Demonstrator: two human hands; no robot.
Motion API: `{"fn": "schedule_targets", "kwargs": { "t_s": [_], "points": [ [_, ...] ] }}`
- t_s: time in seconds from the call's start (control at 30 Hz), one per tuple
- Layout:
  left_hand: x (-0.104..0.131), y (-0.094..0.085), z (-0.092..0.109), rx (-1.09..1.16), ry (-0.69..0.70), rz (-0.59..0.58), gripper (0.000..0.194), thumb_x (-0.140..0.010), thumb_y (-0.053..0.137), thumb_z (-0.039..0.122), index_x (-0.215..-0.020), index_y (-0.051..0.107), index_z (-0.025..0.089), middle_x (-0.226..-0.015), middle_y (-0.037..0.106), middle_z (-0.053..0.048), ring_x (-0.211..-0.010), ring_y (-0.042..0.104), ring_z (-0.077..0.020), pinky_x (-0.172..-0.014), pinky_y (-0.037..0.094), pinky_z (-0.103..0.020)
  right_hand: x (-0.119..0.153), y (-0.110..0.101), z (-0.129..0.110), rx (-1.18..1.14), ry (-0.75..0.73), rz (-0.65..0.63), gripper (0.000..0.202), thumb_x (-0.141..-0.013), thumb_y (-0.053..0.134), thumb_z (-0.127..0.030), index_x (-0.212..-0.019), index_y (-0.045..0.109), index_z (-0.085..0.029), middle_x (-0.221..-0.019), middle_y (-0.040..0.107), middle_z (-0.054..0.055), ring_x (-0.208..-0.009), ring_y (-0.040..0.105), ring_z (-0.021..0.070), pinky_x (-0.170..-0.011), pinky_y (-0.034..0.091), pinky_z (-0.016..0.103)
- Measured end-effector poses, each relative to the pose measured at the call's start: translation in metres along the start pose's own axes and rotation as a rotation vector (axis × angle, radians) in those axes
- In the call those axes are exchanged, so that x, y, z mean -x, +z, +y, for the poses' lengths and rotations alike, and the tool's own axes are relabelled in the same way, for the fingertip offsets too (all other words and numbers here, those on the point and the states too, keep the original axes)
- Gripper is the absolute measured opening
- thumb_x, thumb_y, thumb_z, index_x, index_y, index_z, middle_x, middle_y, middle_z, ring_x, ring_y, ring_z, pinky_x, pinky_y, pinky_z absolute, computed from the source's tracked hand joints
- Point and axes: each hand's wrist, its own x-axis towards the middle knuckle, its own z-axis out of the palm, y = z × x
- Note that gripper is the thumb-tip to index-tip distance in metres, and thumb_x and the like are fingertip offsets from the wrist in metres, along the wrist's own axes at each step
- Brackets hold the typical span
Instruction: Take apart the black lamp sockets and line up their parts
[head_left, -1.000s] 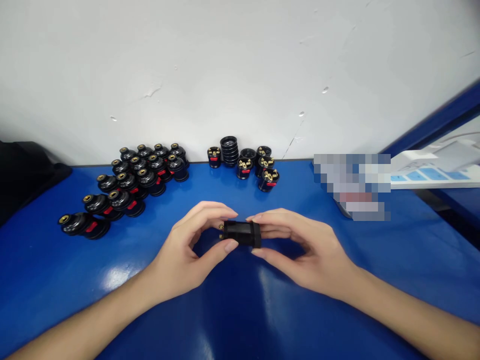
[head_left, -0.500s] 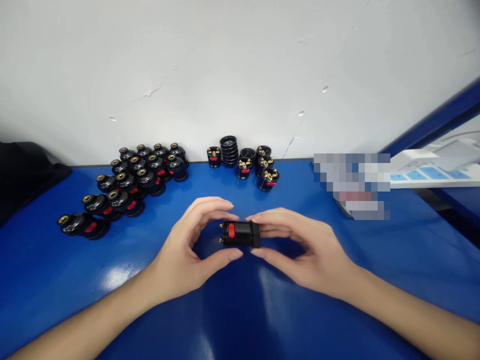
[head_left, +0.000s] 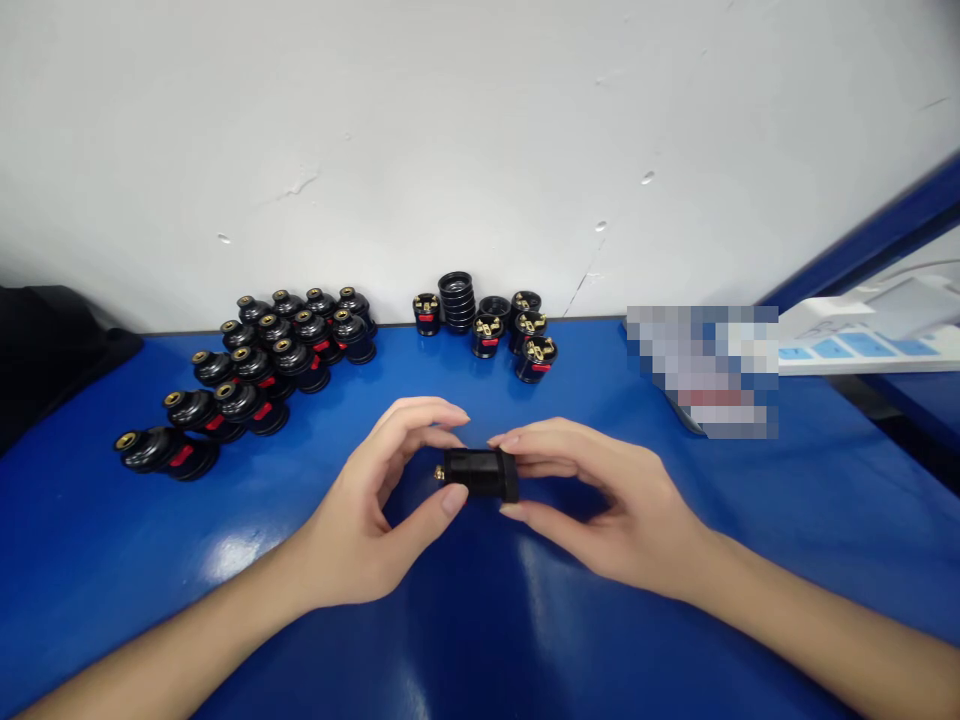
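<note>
Socket [head_left: 481, 474] well off rear table edge [head_left: 585, 323]

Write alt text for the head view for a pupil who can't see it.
A person's right hand holds a black cylindrical part sideways over a blue table, the left hand curved around its brass-tipped end. Behind, black domed fittings form rows at left; shorter parts with brass contacts sit by the wall.

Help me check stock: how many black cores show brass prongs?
6 cores: one between the hands; one left of the ribbed sleeve, one front-right, three farther right. Others may be hidden.
</note>
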Motion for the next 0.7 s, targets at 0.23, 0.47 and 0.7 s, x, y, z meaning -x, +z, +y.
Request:
{"fn": "schedule_targets", "kwargs": {
  "t_s": [0.23, 0.47, 0.7],
  "points": [
    [-0.0009, 0.0027, -0.0053, -0.057, -0.007, 0.005, 0.039, -0.105, 0.07, 0.023, -0.14, 0.06, 0.034, -0.137, 0.058, -0.006, -0.099, 0.073, -0.0144, -0.089, 0.062, -0.028, 0.0012, 0.0011, 0.0029, -0.002, -0.034, -0.008, 0.045, -0.095, 0.08, -0.012, -0.136, 0.067, -0.02, -0.126, 0.075, 0.01, -0.11, 0.08, 0.0195, -0.097, 0.072, 0.031],
    [-0.0012, 0.0005, -0.0026, -0.127, 0.031, 0.022, 0.044, -0.102, 0.074, 0.027, -0.142, 0.057, 0.032, -0.139, 0.061, -0.007, -0.115, 0.071, -0.0193, -0.108, 0.058, -0.036, 0.0006, 0.0014, 0.0017, -0.014, -0.015, 0.003, 0.043, -0.095, 0.081, -0.012, -0.135, 0.067, -0.019, -0.125, 0.075, 0.01, -0.108, 0.081, 0.0186, -0.096, 0.072, 0.03],
    [-0.0003, 0.0021, -0.0043, -0.117, 0.042, 0.051, 0.046, -0.1, 0.076, 0.023, -0.141, 0.057, 0.034, -0.139, 0.059, -0.006, -0.108, 0.073, -0.0164, -0.102, 0.061, -0.032, 0.001, 0.0013, 0.0041, -0.004, -0.028, -0.001, 0.045, -0.095, 0.08, -0.011, -0.137, 0.066, -0.019, -0.126, 0.074, 0.011, -0.112, 0.08, 0.0195, -0.098, 0.072, 0.031]
  ]
}}
